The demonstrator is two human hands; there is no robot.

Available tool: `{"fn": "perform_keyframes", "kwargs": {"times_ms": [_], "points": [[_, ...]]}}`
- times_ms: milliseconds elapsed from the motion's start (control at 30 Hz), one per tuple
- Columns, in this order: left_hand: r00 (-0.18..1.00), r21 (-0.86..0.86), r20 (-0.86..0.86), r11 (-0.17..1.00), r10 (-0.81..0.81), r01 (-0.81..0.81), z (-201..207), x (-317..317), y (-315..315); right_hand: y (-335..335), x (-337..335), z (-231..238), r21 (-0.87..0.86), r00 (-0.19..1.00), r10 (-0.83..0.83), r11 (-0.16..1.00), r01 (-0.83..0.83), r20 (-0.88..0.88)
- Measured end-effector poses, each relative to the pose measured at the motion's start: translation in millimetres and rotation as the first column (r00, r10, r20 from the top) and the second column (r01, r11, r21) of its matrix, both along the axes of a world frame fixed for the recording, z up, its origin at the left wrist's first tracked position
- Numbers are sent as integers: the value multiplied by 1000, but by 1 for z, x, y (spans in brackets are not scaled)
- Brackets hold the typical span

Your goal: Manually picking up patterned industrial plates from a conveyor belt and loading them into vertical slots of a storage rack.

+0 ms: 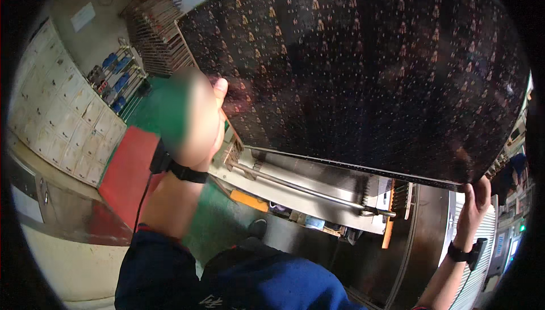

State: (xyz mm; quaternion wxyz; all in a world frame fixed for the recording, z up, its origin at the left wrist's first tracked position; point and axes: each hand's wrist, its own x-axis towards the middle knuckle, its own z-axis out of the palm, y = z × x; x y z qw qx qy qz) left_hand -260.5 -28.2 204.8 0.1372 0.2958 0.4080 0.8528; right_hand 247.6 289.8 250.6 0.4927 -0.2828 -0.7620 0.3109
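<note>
A large dark circuit board panel (352, 77), dotted with small copper-coloured marks in rows, is held up tilted in front of me. My left hand (207, 111) grips its left edge, the thumb over the face; part of this hand is blurred. At the lower right corner, my right hand (478, 196) pinches the edge between thumb and fingers. Both wrists wear black straps with a small device. Under the panel's lower edge is a white stand with a metal rod (301, 185) and comb-like slotted parts; the panel hides some of it.
Brown slatted racks (156, 29) stand behind the panel's left edge. Pale lockers (57, 106) line the left, near a red surface (130, 162) and a shelf with blue items (119, 77). A louvred white cabinet (479, 253) is at right. The floor (218, 225) is green.
</note>
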Motion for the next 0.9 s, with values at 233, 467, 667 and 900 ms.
{"fn": "perform_keyframes", "kwargs": {"times_ms": [233, 467, 667, 900], "points": [[993, 94, -65, 991, 101, -94, -36, -11, 17, -14, -19, -24, 44, 980, -25, 999, 17, 198], [996, 50, -83, 999, 24, -20, -57, -25, 22, -25, -40, -43, -118, 982, -5, 993, 28, 189], [975, -184, -177, 969, 131, -164, -58, -9, 28, -3, -46, -85, -100, 954, -168, 975, 197, 247], [957, -152, -220, 963, 188, -224, -51, -6, 21, 3, -68, -98, -84, 913, -201, 966, 245, 355]]}}
